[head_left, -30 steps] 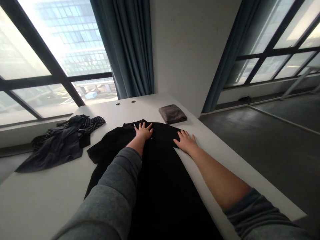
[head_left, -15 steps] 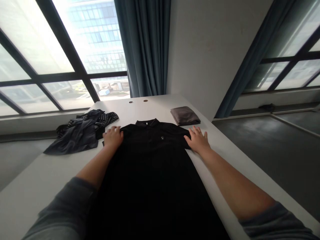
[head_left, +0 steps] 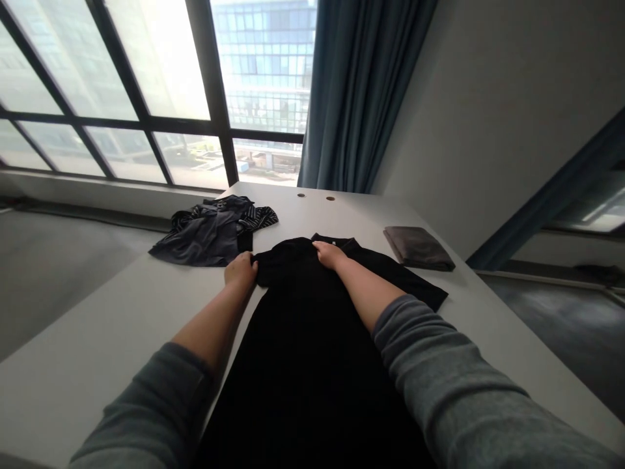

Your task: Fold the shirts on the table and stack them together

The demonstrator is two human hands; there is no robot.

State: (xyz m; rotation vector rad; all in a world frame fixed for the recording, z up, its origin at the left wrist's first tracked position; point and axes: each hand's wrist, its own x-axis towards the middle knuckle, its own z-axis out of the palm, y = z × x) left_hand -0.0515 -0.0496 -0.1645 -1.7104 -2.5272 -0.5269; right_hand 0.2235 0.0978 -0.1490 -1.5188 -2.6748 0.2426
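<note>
A black polo shirt (head_left: 303, 339) lies lengthwise in front of me, its collar at the far end and its lower part running out of view at the bottom. At the end of the left sleeve, my left hand (head_left: 241, 270) is closed on the cloth. My right hand (head_left: 328, 254) reaches across and pinches the shirt beside the left side of the collar. Cloth between the two hands looks slightly raised. The right sleeve lies spread out on the table.
A white table (head_left: 122, 332) carries the clothes. Left of the shirt lies a loose pile of dark and striped clothing (head_left: 209, 231). A folded grey-brown garment (head_left: 420, 247) rests at the right. Behind are a blue curtain (head_left: 366, 91) and windows.
My right hand has left the right sleeve and crossed to the collar area. My left hand has closed on the left sleeve. The view has turned left.
</note>
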